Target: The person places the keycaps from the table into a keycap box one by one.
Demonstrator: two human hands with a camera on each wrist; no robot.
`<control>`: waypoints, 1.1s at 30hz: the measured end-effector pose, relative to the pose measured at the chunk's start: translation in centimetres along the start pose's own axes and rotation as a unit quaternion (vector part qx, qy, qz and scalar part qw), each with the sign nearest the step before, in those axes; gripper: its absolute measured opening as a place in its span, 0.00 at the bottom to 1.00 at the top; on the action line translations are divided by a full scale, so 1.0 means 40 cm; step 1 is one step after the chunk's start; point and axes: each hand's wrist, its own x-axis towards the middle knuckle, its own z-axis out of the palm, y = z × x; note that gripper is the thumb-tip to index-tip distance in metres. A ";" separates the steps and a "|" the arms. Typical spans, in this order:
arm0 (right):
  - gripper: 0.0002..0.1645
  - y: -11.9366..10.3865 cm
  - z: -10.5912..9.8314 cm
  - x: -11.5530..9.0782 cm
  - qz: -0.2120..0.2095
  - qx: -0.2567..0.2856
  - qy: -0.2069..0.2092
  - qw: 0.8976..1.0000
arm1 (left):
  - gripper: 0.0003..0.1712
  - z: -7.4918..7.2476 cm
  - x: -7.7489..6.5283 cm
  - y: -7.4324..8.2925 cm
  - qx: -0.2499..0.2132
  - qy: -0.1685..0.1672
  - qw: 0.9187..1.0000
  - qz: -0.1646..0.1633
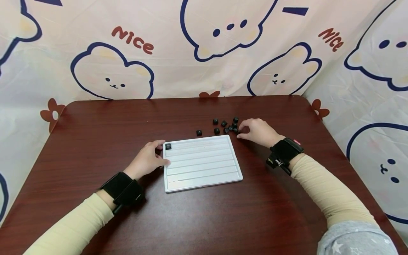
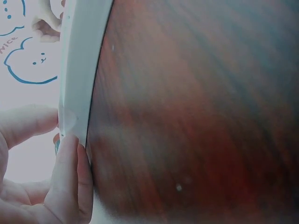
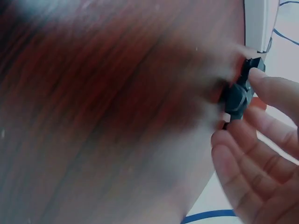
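Progress looks slight in the head view: just one black piece [image 1: 168, 146] sits on the white board [image 1: 200, 164], tucked into its far left corner, while the rest of its ridged face carries none. Some ten loose pieces [image 1: 217, 131] lie on the table [image 1: 204, 219] between the board's far edge and the table's far edge, several bunched just beyond the board's far right corner and one alone toward the left; judging by that one against the many, most of the placing is left. The right hand [image 1: 256, 131] is at the bunch's right side, thumb and forefinger parted with a gap between their tips. The left hand [image 1: 147, 160] holds the board's left edge near the far left corner. Wood stretches from the board toward the person and out to the table's left and right edges, giving both arms room; the strip behind the pieces, up to the far edge and the cloth [image 1: 178, 79], is shallower. In the left wrist view, fingers [image 2: 67, 163] pressed together lie against the board's side wall and the thumb seems to meet its upper rim, pinching the edge. In the right wrist view, thumb and fingertips curve around the bunch; the thumb tip overlaps one piece, though whether it touches I cannot tell.
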 end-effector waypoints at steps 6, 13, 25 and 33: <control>0.15 -0.003 0.013 0.007 0.026 0.003 -0.013 1.000 | 0.44 0.000 -0.001 0.000 0.000 0.000 1.000 -0.001; 0.15 0.008 0.018 0.003 0.014 0.016 -0.016 1.000 | 0.44 0.000 0.000 0.000 -0.002 0.003 1.000 0.001; 0.16 0.025 0.023 -0.013 -0.023 0.044 0.002 0.999 | 0.44 -0.001 -0.002 0.000 0.000 0.001 1.000 -0.005; 0.16 0.030 0.018 -0.025 -0.043 0.075 0.017 0.996 | 0.44 -0.002 -0.001 -0.001 -0.004 -0.001 1.000 0.000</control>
